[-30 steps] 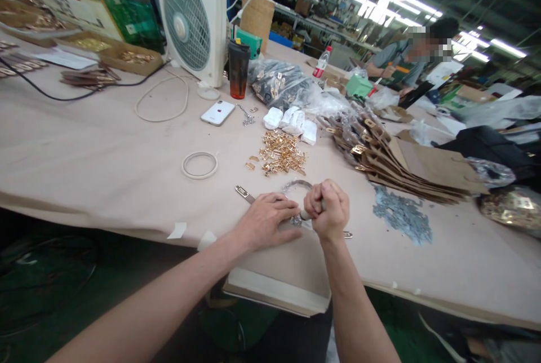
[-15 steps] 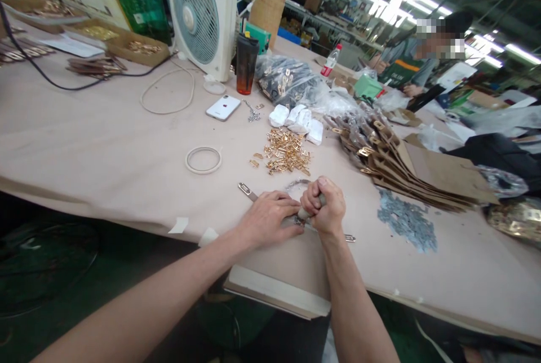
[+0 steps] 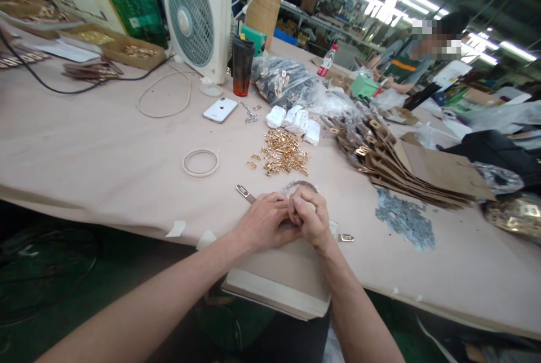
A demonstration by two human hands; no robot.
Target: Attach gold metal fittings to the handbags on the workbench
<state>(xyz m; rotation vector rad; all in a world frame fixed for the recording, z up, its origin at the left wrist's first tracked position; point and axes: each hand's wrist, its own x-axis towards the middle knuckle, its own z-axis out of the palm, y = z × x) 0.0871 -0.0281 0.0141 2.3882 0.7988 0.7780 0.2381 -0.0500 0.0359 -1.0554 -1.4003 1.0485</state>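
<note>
A brown bag (image 3: 287, 273) lies at the table's near edge, its pale edge hanging past it. My left hand (image 3: 265, 220) rests on the bag, fingers stretched out and thumb apart. Close against its fingertips, my right hand (image 3: 310, 213) is closed in a fist around a stubby-handled tool, now almost wholly hidden by the fingers. A brown strap end with a metal fitting (image 3: 243, 190) sticks out beyond my left hand. Another metal fitting (image 3: 345, 237) shows right of my right wrist. Behind my hands curves a plastic-wrapped handle (image 3: 302, 185). The work point between my hands is hidden.
Gold fittings (image 3: 283, 153) lie in a heap ahead, near white packets (image 3: 296, 119) and a tape roll (image 3: 200, 163). Stacked brown bags (image 3: 414, 171) and grey-blue pieces (image 3: 406, 219) are at right. A fan (image 3: 194, 16), tumbler (image 3: 243, 67) and phone (image 3: 220, 110) stand farther back. A co-worker (image 3: 399, 64) is beyond.
My right fist has shifted slightly left and turned over the tool, so its handle no longer shows. The left hand stays in place on the bag.
</note>
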